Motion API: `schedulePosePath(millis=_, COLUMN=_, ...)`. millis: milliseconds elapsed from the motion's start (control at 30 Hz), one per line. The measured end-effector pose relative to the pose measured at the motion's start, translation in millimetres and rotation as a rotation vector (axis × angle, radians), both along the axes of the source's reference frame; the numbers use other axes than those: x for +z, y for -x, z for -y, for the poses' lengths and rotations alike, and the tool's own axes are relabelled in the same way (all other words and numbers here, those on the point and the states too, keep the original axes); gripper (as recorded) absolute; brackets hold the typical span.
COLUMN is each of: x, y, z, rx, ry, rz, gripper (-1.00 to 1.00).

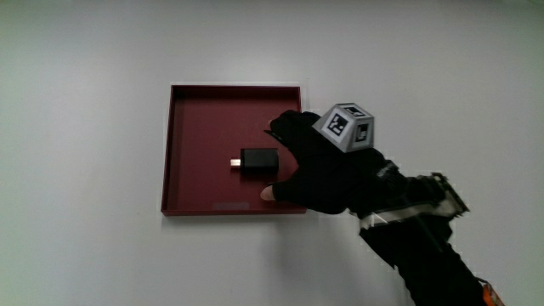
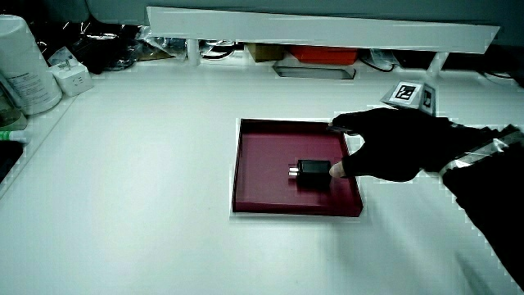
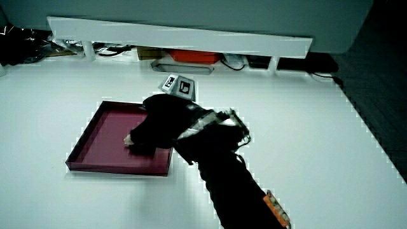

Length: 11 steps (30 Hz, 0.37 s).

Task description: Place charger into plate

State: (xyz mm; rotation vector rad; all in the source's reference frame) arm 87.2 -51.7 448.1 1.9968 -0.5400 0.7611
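Charger [image 1: 259,159] in plate [image 1: 191,144], hand [image 1: 319,166] beside.

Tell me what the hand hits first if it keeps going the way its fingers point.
Likely the charger lying in the plate: the hand sits just beside it, fingers spread toward it. Height above the plate floor is unclear.

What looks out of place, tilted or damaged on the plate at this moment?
Nothing stands out. The charger lies flat inside the dark red plate, near its middle, prongs pointing away from the hand. The hand is beside the charger, over the plate's edge. The plate sits flat on the table, with no visible damage.
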Motion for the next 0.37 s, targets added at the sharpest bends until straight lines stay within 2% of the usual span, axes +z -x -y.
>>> schedulePosePath(millis=33, x=-6.3, y=-4.3, z=-0.7, rx=0.002, ry=-0.002, rz=0.011, gripper=-1.0)
schedulePosePath(millis=67, x=-12.5, y=-8.7, z=-1.5, rx=0.007, ry=-0.006, rz=-0.007, gripper=-1.0)
schedulePosePath(millis=133, x=-22.2, y=-17.4, z=-2.9, rx=0.011, ry=-0.012, rz=0.035, gripper=-1.0)
schedulePosePath(millis=200, x=-35.3, y=-25.7, z=-4.9, rx=0.034, ry=-0.002, rz=0.032, gripper=-1.0)
schedulePosePath(millis=233, x=-36.9, y=-30.6, z=-4.9, rx=0.024, ry=-0.022, rz=0.07, gripper=-1.0)
schedulePosePath(millis=267, x=-48.3, y=-34.0, z=-6.9, rx=0.059, ry=0.022, rz=0.048, gripper=-1.0)
schedulePosePath(millis=300, x=-51.4, y=-39.0, z=-7.1, rx=0.054, ry=-0.012, rz=0.051, gripper=-1.0)
schedulePosePath(millis=333, x=-58.4, y=-42.9, z=-8.6, rx=0.066, ry=0.005, rz=0.04, gripper=-1.0)
schedulePosePath(millis=367, x=-61.9, y=-47.5, z=-9.1, rx=0.06, ry=-0.011, rz=0.051, gripper=-1.0)
